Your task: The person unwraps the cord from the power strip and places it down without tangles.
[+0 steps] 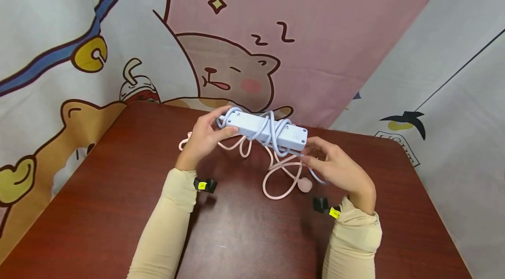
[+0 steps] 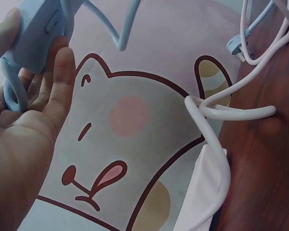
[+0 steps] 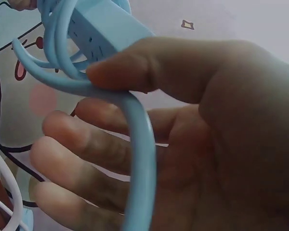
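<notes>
A light-blue power strip (image 1: 252, 126) is held above the table, tilted slightly down to the right, with its own blue cord (image 1: 272, 132) wound round its middle in loose loops. My left hand (image 1: 203, 138) grips its left end, thumb on the near side and fingers behind. In the left wrist view those fingers curl at the end of the strip (image 2: 36, 41). At the other end, my right hand (image 1: 341, 167) pinches a length of the cord. The right wrist view shows the thumb pressed on this cord (image 3: 139, 130), which runs down across the fingers.
On the brown table (image 1: 252, 235) behind and below lies a pale pink cord (image 1: 272, 197) in loose loops, with a round pink plug (image 1: 304, 184). A pale strip-shaped body (image 2: 202, 187) and a blue plug (image 2: 235, 45) appear in the left wrist view. A printed curtain (image 1: 315, 51) hangs behind the table.
</notes>
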### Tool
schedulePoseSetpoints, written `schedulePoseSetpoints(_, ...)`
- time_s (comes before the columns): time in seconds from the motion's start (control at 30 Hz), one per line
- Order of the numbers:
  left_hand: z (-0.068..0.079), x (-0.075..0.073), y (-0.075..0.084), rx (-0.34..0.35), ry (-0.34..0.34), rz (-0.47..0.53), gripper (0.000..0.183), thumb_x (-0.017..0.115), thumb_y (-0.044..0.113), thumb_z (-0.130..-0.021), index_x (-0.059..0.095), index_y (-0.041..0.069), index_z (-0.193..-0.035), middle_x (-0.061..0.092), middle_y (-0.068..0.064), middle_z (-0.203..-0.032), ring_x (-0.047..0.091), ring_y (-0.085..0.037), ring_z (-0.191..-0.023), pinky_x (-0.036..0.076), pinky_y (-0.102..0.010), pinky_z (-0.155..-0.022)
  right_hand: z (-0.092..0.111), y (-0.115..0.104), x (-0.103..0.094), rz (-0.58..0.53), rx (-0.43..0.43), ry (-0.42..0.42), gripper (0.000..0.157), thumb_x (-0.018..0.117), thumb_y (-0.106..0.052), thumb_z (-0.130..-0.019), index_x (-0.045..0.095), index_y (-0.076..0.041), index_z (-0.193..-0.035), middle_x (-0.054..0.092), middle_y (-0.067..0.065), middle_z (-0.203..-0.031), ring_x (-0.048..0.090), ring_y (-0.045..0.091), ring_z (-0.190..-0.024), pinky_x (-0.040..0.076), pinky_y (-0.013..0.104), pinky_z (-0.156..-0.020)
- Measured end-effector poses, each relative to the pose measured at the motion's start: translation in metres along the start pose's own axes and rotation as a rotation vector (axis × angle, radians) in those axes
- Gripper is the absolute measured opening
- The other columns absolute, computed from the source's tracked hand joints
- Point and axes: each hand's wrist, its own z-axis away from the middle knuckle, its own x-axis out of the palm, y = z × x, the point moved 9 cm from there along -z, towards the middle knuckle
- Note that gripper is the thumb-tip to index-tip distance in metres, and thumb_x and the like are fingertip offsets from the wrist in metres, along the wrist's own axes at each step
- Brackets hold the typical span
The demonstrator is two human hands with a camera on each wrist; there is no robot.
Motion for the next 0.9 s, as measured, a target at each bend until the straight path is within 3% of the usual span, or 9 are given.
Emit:
schedulePoseSetpoints(0.07,0.001,0.002,0.001,0.011,-0.012,0.005,0.053,0.077,0.006,-0.089,0.059,0.004,-0.139,0.065,-0.015,-0.112,0.061,-0.010,-0.087,0.051,-0.018,-0.074,0.001,-0.001,0.000,0.002,-0.005,-0.012,0.030,0.066,-0.028,-0.099,0.061,-0.017,-0.126,0.069,0.008,-0.107,0.064,0.013,-0.076,0.052,0.026,-0.068)
schedulePoseSetpoints(0.17,0.001,0.005,0.002,0.019,-0.032,0.019,0.052,0.076,0.006,-0.089,0.060,0.004,-0.138,0.065,-0.015,-0.112,0.062,-0.009,-0.087,0.052,-0.018,-0.075,0.004,-0.003,-0.001,0.009,-0.035,-0.013,0.034,0.063,-0.028,-0.101,0.061,-0.017,-0.133,0.072,0.007,-0.115,0.067,0.009,-0.095,0.052,0.022,-0.084)
schedulePoseSetpoints(0.23,0.002,0.006,0.002,0.021,-0.048,0.022,0.052,0.076,0.005,-0.089,0.060,0.004,-0.139,0.065,-0.016,-0.114,0.063,-0.010,-0.088,0.052,-0.018,-0.076,0.005,-0.004,-0.003,-0.005,-0.040,-0.006,0.034,0.059,-0.025,-0.103,0.061,-0.016,-0.136,0.072,0.006,-0.118,0.068,0.011,-0.100,0.049,0.019,-0.090)
schedulePoseSetpoints(0.37,0.003,0.010,0.004,0.025,-0.093,0.046,0.053,0.074,0.002,-0.089,0.058,0.001,-0.140,0.065,-0.020,-0.119,0.064,-0.009,-0.091,0.053,-0.019,-0.079,0.002,-0.005,-0.008,-0.034,-0.063,0.060,0.035,0.052,-0.023,-0.106,0.059,-0.018,-0.141,0.070,0.003,-0.125,0.068,0.011,-0.107,0.046,0.015,-0.095)
schedulePoseSetpoints(0.5,0.004,0.015,0.004,0.032,-0.140,0.069,0.053,0.074,0.003,-0.090,0.057,-0.001,-0.140,0.065,-0.022,-0.118,0.065,-0.008,-0.089,0.054,-0.020,-0.077,-0.010,-0.015,-0.009,-0.150,-0.191,0.170,0.038,0.051,-0.019,-0.108,0.057,-0.019,-0.145,0.063,0.007,-0.141,0.061,0.002,-0.121,0.046,0.013,-0.098)
schedulePoseSetpoints(0.63,0.006,0.020,0.005,0.046,-0.186,0.086,0.055,0.078,0.014,-0.090,0.058,0.001,-0.140,0.066,-0.019,-0.117,0.065,-0.011,-0.088,0.055,-0.021,-0.076,-0.022,-0.023,-0.004,-0.287,-0.339,0.221,0.040,0.050,-0.009,-0.107,0.057,-0.014,-0.146,0.058,0.008,-0.148,0.059,0.006,-0.129,0.047,0.016,-0.102)
schedulePoseSetpoints(0.77,0.009,0.024,0.007,0.058,-0.211,0.094,0.060,0.080,0.025,-0.088,0.059,0.002,-0.139,0.066,-0.018,-0.117,0.064,-0.012,-0.089,0.054,-0.021,-0.077,-0.030,-0.021,0.006,-0.358,-0.375,0.189,0.041,0.049,-0.005,-0.106,0.057,-0.014,-0.146,0.057,0.002,-0.148,0.060,0.011,-0.124,0.051,0.018,-0.095)
schedulePoseSetpoints(0.9,0.009,0.030,0.009,0.053,-0.235,0.105,0.057,0.079,0.020,-0.088,0.059,0.002,-0.138,0.067,-0.018,-0.120,0.064,-0.012,-0.091,0.054,-0.022,-0.078,-0.033,-0.022,0.014,-0.394,-0.402,0.145,0.038,0.051,-0.003,-0.105,0.060,-0.008,-0.141,0.058,0.007,-0.148,0.059,0.014,-0.129,0.050,0.019,-0.096)
